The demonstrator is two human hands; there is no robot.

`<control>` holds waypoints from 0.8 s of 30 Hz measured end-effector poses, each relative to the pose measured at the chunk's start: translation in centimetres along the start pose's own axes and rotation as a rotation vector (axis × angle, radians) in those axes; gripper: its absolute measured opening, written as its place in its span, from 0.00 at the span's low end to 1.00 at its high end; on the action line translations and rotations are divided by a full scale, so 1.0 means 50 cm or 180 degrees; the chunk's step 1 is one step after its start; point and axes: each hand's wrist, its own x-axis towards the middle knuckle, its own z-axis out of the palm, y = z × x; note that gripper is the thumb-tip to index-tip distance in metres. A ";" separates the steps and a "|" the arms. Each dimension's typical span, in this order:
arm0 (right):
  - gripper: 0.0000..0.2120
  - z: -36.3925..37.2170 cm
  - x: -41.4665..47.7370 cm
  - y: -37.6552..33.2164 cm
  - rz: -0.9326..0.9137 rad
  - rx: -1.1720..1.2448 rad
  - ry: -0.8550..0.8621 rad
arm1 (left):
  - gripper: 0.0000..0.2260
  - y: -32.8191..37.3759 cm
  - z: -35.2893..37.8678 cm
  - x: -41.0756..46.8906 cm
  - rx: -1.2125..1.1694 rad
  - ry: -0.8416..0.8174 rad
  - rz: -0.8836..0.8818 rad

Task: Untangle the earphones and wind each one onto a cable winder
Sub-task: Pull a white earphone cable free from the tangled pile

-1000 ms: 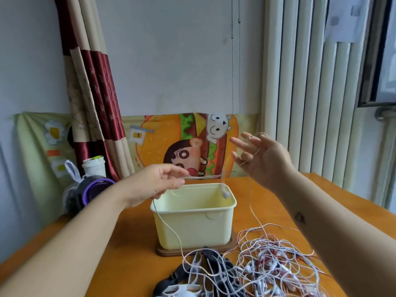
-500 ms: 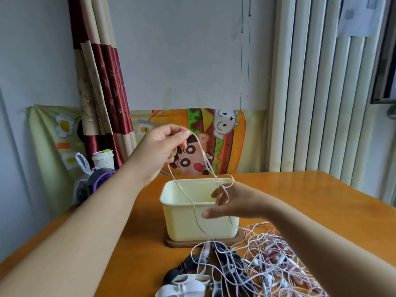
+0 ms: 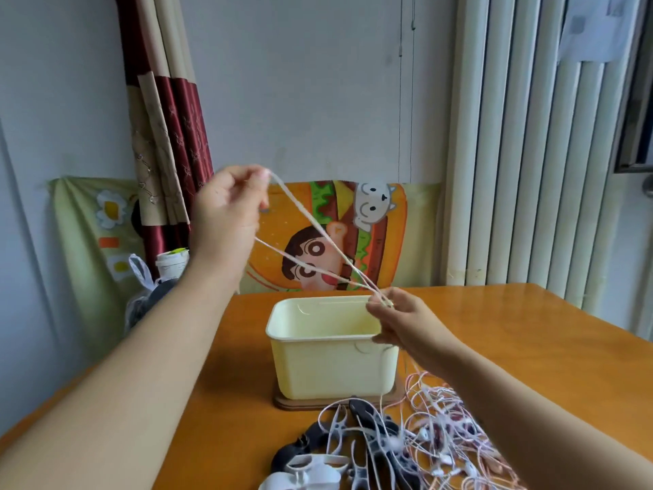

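My left hand [image 3: 228,210] is raised above the table and pinches a white earphone cable [image 3: 311,238] at its fingertips. The cable runs in a few strands down and right to my right hand [image 3: 399,323], which pinches them over the far right corner of the pale yellow tub [image 3: 328,366]. A tangle of white and pink earphones [image 3: 445,440] lies on the wooden table [image 3: 530,348] at the front right. Black and white cable winders [image 3: 339,450] lie in a heap in front of the tub, partly under the cables.
The tub stands on a brown wooden base [image 3: 282,403]. At the back left, beside the table, are a dark bag with a purple rim [image 3: 148,305] and a white cup [image 3: 173,263]. A cartoon cloth [image 3: 374,238] and a red curtain [image 3: 166,136] hang on the wall behind.
My left hand has risen higher with the cable. My right hand moved right and up to the tub's far right corner and closed on the strands, which are now pulled taut.
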 end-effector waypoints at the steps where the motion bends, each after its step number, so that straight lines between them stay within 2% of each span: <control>1: 0.04 -0.019 0.002 0.003 0.0007 -0.0201 0.0133 | 0.06 -0.010 -0.020 0.008 0.0032 0.0204 0.0009; 5: 0.10 -0.092 0.009 0.004 0.0095 -0.1020 0.0468 | 0.07 -0.046 -0.085 0.032 -0.0008 0.0968 -0.0190; 8: 0.14 -0.123 0.014 -0.006 0.0136 -0.1270 0.0561 | 0.08 -0.066 -0.101 0.028 0.0081 0.1127 -0.0415; 14: 0.20 -0.119 0.025 -0.050 0.0193 -0.0616 0.0356 | 0.08 -0.084 -0.093 0.016 0.0145 0.1061 -0.0547; 19: 0.21 -0.092 0.049 -0.140 -0.0271 0.0204 0.0712 | 0.08 -0.082 -0.120 0.025 0.0155 0.1137 -0.0513; 24: 0.25 -0.059 0.094 -0.248 -0.0792 0.0216 0.0761 | 0.08 -0.092 -0.129 0.028 0.0338 0.1154 -0.0527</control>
